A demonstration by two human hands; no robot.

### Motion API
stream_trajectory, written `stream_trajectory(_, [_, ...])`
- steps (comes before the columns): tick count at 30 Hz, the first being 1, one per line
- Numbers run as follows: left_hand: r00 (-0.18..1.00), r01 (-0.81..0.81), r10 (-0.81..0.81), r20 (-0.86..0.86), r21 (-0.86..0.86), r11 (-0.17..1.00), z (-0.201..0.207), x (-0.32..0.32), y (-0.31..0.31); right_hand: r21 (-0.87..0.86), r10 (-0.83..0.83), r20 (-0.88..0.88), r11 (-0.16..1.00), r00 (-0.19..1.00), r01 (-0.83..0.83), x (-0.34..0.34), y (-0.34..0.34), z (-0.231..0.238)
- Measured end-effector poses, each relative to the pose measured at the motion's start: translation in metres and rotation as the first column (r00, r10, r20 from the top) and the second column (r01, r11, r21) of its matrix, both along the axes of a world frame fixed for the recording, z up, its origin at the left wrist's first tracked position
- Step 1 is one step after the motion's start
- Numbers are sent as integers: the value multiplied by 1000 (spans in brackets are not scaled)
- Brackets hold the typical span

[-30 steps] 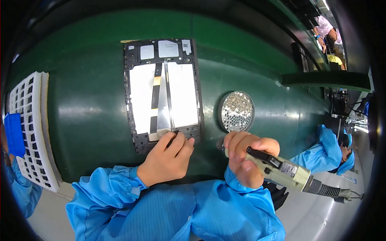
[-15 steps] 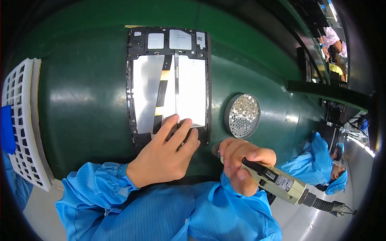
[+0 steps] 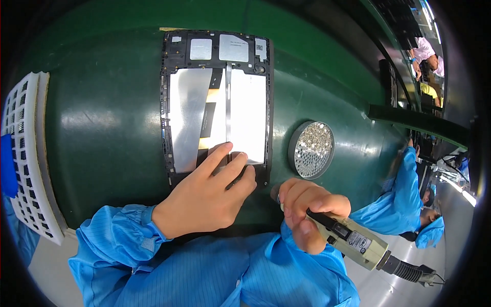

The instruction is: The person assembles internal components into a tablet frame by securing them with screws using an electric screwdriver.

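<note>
An opened tablet back frame (image 3: 217,97) with silver shielding plates lies on the green mat. My left hand (image 3: 207,197) rests flat on its near end, fingertips pressing a thin strip beside the right silver plate. My right hand (image 3: 307,210) grips a beige electric screwdriver (image 3: 353,243) just off the frame's near right corner; its tip is hidden behind my fingers. A round dish of small silver screws (image 3: 312,149) sits just beyond my right hand.
A white grid tray (image 3: 28,153) with a blue item stands at the left edge of the green mat (image 3: 102,128). Other people in blue coats (image 3: 409,204) work at the right. A dark shelf rail (image 3: 419,123) runs along the far right.
The view has shifted closer to the tablet frame. My left hand has slid a little further onto its near end, and my right hand with the screwdriver has stayed beside the corner.
</note>
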State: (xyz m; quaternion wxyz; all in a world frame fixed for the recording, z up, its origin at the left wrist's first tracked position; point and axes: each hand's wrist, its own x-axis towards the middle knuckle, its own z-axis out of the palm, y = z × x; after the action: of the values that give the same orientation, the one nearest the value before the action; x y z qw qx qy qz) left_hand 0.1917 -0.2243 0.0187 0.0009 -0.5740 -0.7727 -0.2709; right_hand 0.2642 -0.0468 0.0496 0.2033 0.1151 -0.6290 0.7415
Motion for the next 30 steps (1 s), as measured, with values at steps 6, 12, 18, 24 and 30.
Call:
stream_trajectory(6, [996,-15,13,93,17,1000,1,-5,1,23,-41,-13,999,999,41,-1,-3,-3])
stream_trajectory(12, [995,-1,-1,104,18,1000,2,-7,5,89,-32,-18,995,999,33,1,0,1])
stream_trajectory(18, [1000,-21,21,0,-10,1000,-1,-4,21,63,-219,13,974,976,218,6,46,10])
stream_trajectory(24, [1000,-6,6,6,-8,1000,-3,-7,28,-40,-269,36,962,962,271,-2,57,-3])
stream_trajectory(30, [1000,-6,6,30,12,1000,-4,-8,27,-24,-255,30,967,967,255,-14,57,-12])
